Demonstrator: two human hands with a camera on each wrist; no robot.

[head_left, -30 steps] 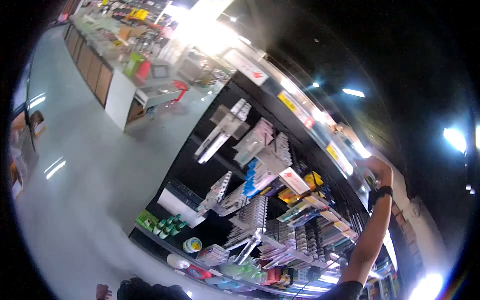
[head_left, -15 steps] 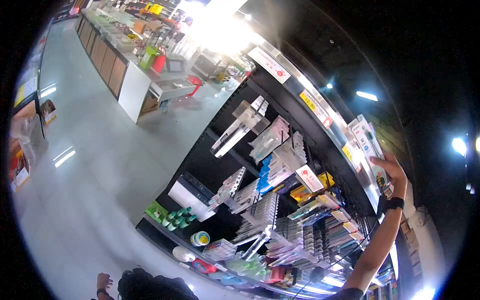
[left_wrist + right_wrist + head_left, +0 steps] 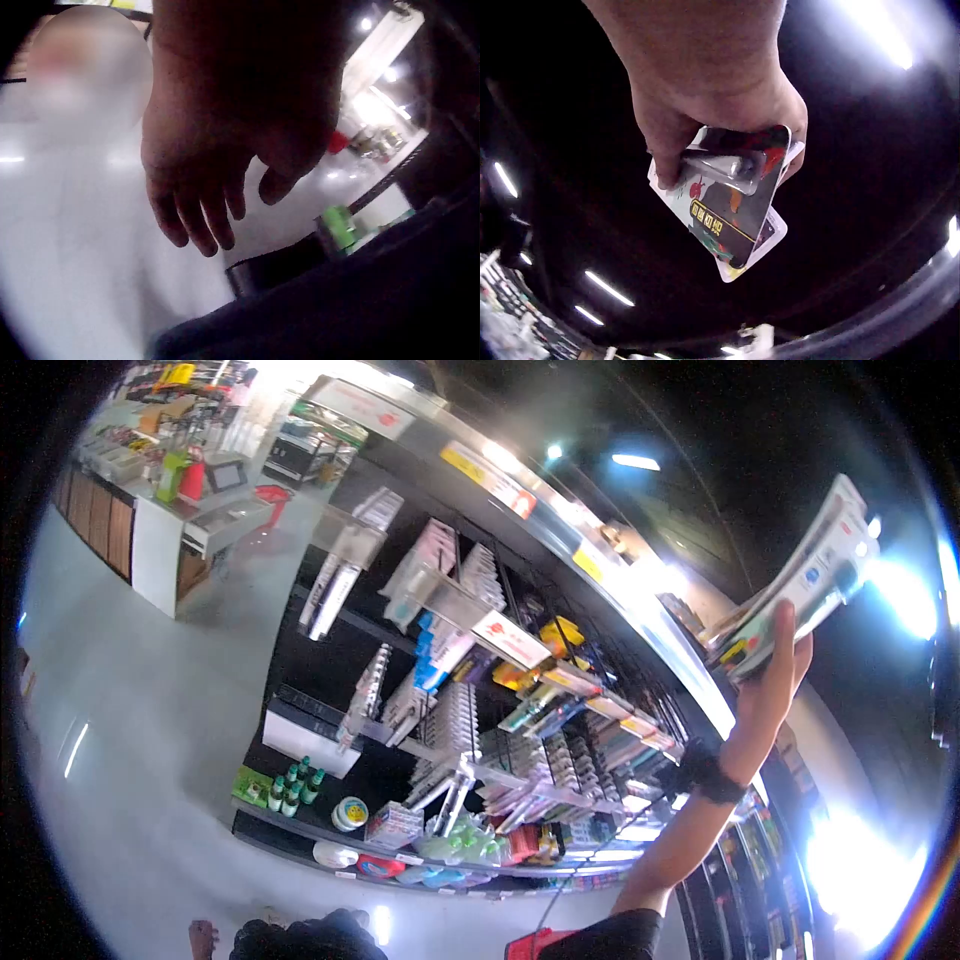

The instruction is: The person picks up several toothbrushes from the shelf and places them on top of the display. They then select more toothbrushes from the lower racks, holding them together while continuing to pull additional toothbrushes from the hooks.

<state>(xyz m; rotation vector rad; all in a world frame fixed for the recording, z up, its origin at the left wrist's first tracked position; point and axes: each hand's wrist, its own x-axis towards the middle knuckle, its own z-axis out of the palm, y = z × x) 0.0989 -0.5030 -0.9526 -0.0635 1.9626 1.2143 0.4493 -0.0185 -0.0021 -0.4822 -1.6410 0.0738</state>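
My right hand (image 3: 765, 705) is raised at the upper right of the head view, above the top edge of the shelf rack. It grips a few blister packs (image 3: 818, 575), flat cards with clear plastic fronts, stacked together. In the right wrist view the thumb lies along one edge of the front card (image 3: 731, 214), which has a dark printed panel and a clear bubble; another white-edged card sticks out behind it. My left hand (image 3: 217, 165) hangs low with loose fingers and holds nothing, over the pale floor and next to dark clothing.
A shelf rack (image 3: 330, 520) with carded goods on hooks fills the middle. Green-capped bottles (image 3: 296, 785) and a round tub (image 3: 350, 814) stand on its lowest shelf. A counter (image 3: 155, 560) with an open drawer stands at the left, beyond the grey floor (image 3: 130, 740).
My right hand has come up from the rack's top ledge and lifted the blister packs clear, up and to the right. The head view has turned, so the rack sits further left. The left hand still hangs low.
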